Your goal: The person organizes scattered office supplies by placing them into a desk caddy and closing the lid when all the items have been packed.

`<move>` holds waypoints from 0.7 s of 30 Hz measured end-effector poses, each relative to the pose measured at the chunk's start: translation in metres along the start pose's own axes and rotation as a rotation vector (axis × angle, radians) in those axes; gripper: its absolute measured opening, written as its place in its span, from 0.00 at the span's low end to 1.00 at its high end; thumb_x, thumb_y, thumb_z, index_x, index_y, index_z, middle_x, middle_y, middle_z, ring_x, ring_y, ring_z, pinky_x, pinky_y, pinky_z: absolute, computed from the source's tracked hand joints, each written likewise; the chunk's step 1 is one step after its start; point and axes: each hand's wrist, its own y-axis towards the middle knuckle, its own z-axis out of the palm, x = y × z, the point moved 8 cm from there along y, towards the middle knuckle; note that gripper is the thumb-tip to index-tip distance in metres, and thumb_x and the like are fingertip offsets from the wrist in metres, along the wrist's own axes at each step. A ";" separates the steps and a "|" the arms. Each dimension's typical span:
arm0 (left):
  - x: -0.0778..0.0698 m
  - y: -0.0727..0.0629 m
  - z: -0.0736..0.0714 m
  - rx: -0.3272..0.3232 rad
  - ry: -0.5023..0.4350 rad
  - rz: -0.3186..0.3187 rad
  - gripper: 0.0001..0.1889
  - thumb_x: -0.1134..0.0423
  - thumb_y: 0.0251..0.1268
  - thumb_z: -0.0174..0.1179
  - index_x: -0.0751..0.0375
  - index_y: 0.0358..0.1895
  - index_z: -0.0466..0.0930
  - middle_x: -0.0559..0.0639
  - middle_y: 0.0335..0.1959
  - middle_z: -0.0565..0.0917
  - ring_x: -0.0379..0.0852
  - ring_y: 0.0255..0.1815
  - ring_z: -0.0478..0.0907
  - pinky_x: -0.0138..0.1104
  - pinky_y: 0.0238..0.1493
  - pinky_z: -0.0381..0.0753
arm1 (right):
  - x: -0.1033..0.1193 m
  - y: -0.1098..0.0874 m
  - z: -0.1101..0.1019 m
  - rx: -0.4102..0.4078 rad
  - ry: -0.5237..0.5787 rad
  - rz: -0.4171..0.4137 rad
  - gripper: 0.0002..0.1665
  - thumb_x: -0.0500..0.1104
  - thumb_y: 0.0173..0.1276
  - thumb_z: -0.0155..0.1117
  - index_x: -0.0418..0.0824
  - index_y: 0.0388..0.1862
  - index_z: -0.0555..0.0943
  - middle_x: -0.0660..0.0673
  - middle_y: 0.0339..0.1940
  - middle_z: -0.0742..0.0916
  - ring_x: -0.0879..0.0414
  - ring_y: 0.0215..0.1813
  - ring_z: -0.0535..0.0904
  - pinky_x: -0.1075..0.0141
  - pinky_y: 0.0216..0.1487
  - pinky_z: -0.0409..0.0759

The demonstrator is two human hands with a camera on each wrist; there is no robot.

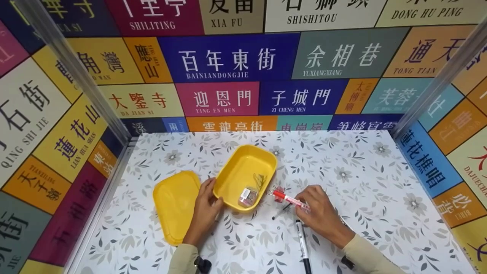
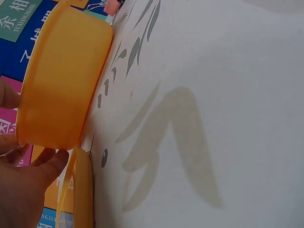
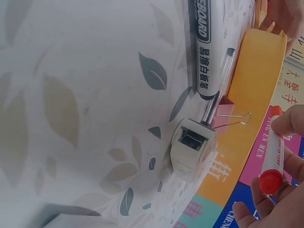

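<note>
My left hand (image 1: 205,213) holds the near left side of an open yellow plastic box (image 1: 232,171), its thumb at the rim and fingers against the outer wall in the left wrist view. Inside the box lie a small clear packet with a white label (image 1: 247,196) and some thin wire-like pieces (image 1: 260,180). To the right of the box, my right hand (image 1: 319,213) pinches a white marker with red ends (image 3: 272,161), raised above the table. Below that marker, a red binder clip (image 3: 225,114) and a clear-barrelled pen (image 3: 221,85) rest on the table.
A yellow lid (image 1: 175,217) lies left of the box, under the left forearm. A whiteboard marker (image 1: 302,247) lies near the front. Beside the pen sits a small white object with a dark slot (image 3: 190,149). Printed panels (image 1: 232,57) stand behind the table.
</note>
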 end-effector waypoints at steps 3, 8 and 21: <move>0.001 0.000 0.000 -0.005 0.007 -0.007 0.39 0.76 0.68 0.61 0.68 0.85 0.65 0.61 0.86 0.64 0.59 0.83 0.69 0.46 0.81 0.72 | 0.001 0.002 0.000 -0.002 -0.003 -0.009 0.16 0.29 0.54 0.78 0.42 0.39 0.86 0.50 0.38 0.85 0.50 0.50 0.78 0.62 0.52 0.76; 0.002 -0.001 0.002 0.000 0.010 -0.022 0.40 0.75 0.69 0.61 0.67 0.85 0.64 0.59 0.87 0.62 0.57 0.84 0.67 0.44 0.83 0.70 | -0.001 0.001 0.002 0.028 -0.014 0.021 0.16 0.29 0.55 0.79 0.42 0.40 0.86 0.50 0.40 0.84 0.51 0.52 0.77 0.65 0.54 0.75; 0.002 -0.001 0.001 -0.002 0.019 -0.032 0.40 0.74 0.70 0.61 0.66 0.85 0.64 0.58 0.87 0.62 0.55 0.85 0.67 0.43 0.82 0.70 | -0.003 0.006 0.005 0.048 -0.014 0.049 0.16 0.28 0.56 0.77 0.43 0.40 0.85 0.49 0.41 0.84 0.52 0.52 0.77 0.67 0.54 0.75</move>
